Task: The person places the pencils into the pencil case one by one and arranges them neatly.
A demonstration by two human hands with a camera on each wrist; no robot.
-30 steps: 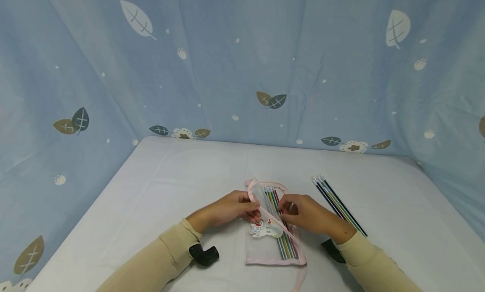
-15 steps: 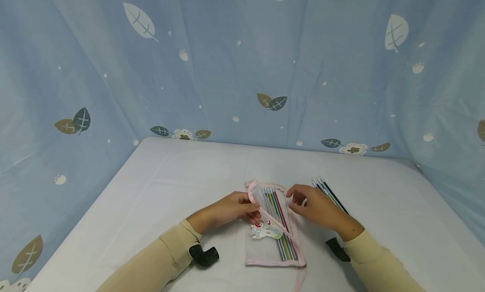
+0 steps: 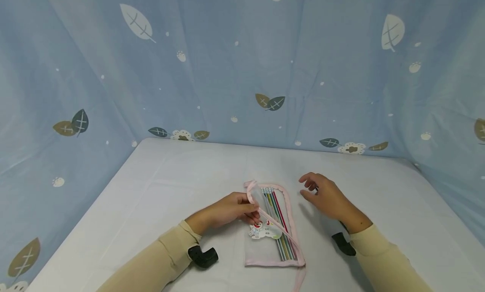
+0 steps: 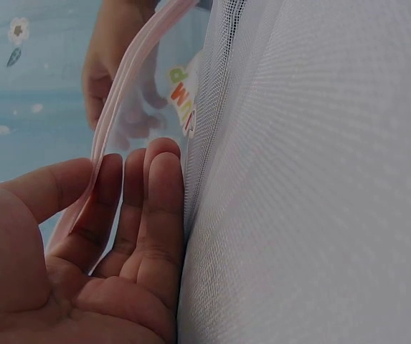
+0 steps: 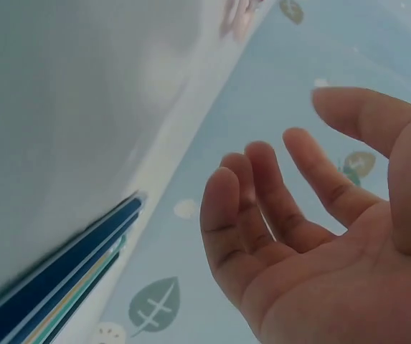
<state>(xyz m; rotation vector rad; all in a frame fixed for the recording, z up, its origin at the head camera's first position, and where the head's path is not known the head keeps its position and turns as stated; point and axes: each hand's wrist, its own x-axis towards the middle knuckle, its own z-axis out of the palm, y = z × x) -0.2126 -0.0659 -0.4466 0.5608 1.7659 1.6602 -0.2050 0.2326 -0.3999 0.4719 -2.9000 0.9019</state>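
A see-through mesh pencil pouch [image 3: 257, 252] with pink trim lies on the table in the head view. Several coloured pencils [image 3: 273, 203] are inside, and a cartoon print [image 3: 261, 230] decorates its front. My left hand [image 3: 232, 210] pinches the pouch's pink edge [image 4: 112, 115] between thumb and index finger, lifting the flap; its other fingers rest against the mesh. To the right of the pouch, my right hand [image 3: 329, 197] hovers with loosely bent fingers and holds nothing. Beside it in the right wrist view lie several loose pencils [image 5: 62, 283], mostly hidden by the arm in the head view.
White cloth covers the table [image 3: 197, 170]. A blue curtain [image 3: 227, 73] with leaf prints encloses its back and sides. The pouch's pink strap [image 3: 299, 279] trails toward the front edge. Black wrist devices [image 3: 203, 257] sit under both forearms.
My right hand has moved off the pouch and its pencils, rightward and slightly away, to above the loose pencils. The left hand keeps its pinch on the pouch edge.
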